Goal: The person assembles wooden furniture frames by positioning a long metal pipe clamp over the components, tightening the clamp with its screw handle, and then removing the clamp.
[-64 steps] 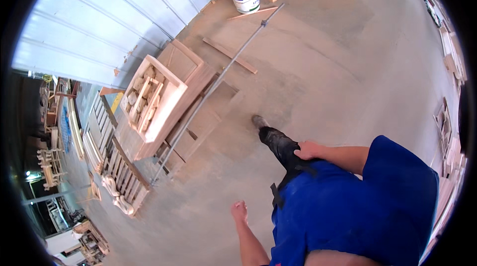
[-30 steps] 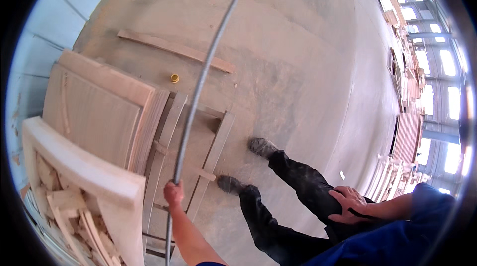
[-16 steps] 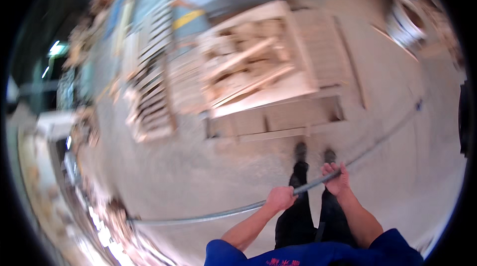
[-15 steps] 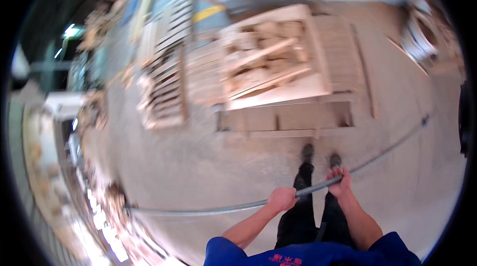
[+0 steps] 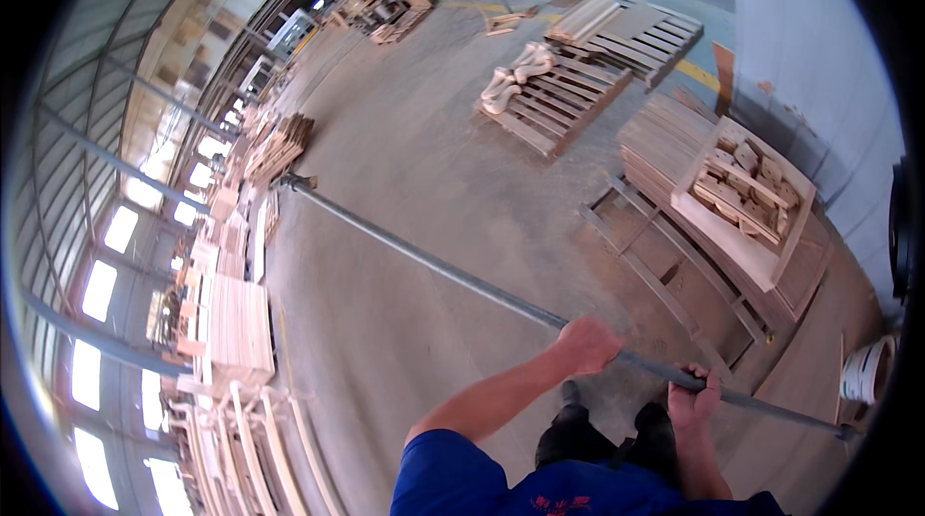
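A long grey metal pipe (image 5: 434, 263) with a dark fitting at each end crosses in front of my body. My left hand (image 5: 588, 346) is closed around it near the middle. Farther right along the same pipe, my right hand (image 5: 694, 398) grips it, the fingers curled over from below. Its left end reaches far out over the floor and its right end lies lower, toward the right edge. Both hands hold the pipe in the air, above my dark shoes.
Wooden pallets (image 5: 568, 97) lie ahead, one bearing curved wooden pieces (image 5: 515, 78). At right, a tray of wood offcuts (image 5: 696, 196) tops stacked boards beside a metal frame (image 5: 665, 275). A white bucket (image 5: 858, 371) stands far right; stacked lumber (image 5: 241, 328) lines the left.
My view has turned left, bringing the windows and lumber into sight. The pipe has swung so its left end points farther ahead. Both hands keep hold of it.
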`<state>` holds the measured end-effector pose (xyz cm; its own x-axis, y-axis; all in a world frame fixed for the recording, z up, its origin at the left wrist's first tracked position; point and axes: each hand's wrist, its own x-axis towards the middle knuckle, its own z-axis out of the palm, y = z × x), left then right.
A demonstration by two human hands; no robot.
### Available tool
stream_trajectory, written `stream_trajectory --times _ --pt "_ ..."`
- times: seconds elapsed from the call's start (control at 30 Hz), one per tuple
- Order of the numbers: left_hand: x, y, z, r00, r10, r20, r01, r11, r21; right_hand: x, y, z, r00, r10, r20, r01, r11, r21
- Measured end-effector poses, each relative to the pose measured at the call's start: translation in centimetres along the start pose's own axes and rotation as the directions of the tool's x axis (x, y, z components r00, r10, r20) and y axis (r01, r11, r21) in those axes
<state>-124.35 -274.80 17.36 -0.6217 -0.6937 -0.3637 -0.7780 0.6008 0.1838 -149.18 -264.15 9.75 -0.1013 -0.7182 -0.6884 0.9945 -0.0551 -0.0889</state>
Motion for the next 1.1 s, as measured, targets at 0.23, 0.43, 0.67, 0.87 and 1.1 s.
stream_trajectory --times 0.23,0.43,0.67,0.87,1.1 --pt "-12.9 -6.6 -3.2 0.852 0.019 -0.524 -0.001 0.999 0.036 -7.3 8.6 6.1 0.832 -0.008 0.555 0.149 0.967 -0.209" --pt "-27.6 -11.6 -8.3 0.564 -0.001 -0.826 -0.030 0.999 -0.022 -18.3 20.1 16.6 0.273 0.076 0.959 0.472 0.858 -0.203" --pt "-42.7 -14.4 -7.9 0.254 -0.177 -0.951 0.053 0.984 -0.169 -26.0 40.5 24.7 -0.458 0.245 0.855 0.281 0.952 -0.122" --pt "-53.8 -19.0 -4.3 -0.072 -0.300 -0.951 0.178 0.935 -0.308 -35.2 55.7 26.1 -0.556 0.375 0.742 0.129 0.920 -0.369" --pt "-64.2 -24.9 1.2 -0.426 -0.427 -0.797 0.217 0.808 -0.548 -41.8 73.0 23.7 -0.617 0.601 0.509 0.200 0.744 -0.637"
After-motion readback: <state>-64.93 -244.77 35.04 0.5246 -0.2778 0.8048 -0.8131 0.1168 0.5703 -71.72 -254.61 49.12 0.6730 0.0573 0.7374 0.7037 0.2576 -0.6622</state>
